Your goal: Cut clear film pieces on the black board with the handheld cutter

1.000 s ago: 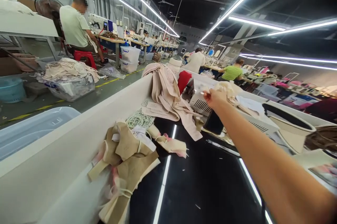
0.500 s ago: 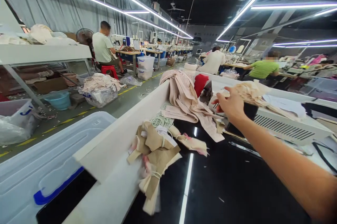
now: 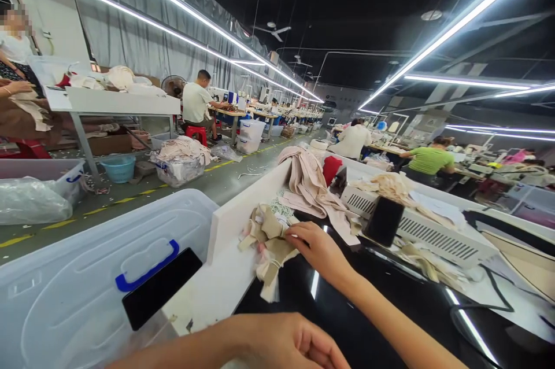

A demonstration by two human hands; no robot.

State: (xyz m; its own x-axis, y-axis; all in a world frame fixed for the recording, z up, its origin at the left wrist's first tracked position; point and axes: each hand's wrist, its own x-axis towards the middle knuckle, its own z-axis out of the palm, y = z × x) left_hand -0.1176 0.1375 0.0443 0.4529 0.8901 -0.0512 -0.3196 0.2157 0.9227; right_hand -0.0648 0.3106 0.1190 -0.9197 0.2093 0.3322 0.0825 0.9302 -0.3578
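My right hand (image 3: 318, 247) reaches over the black glossy tabletop (image 3: 368, 311), its fingers closed at the edge of some tan and cream fabric pieces (image 3: 275, 247). These cut pieces lie in tied bundles with pink patches, and the hand hides part of them. My left hand (image 3: 286, 343) is low in the picture, nearer to me, palm down with loosely bent fingers. Nothing shows in it, though the lower edge of the picture cuts off the fingertips. Behind the bundles are pale green cords (image 3: 281, 205) and a draped pile of pale pink fabric (image 3: 303, 175).
A black phone (image 3: 162, 288) lies by a clear plastic bin (image 3: 69, 276) with a blue handle. Another dark phone (image 3: 384, 220) leans against a white slotted box (image 3: 437, 236). A low white wall (image 3: 247, 201) edges the table. Several people work at machines beyond.
My right hand has come from the white slotted box back and left to the tan fabric pieces. My left hand has entered from below. The view has shifted left.
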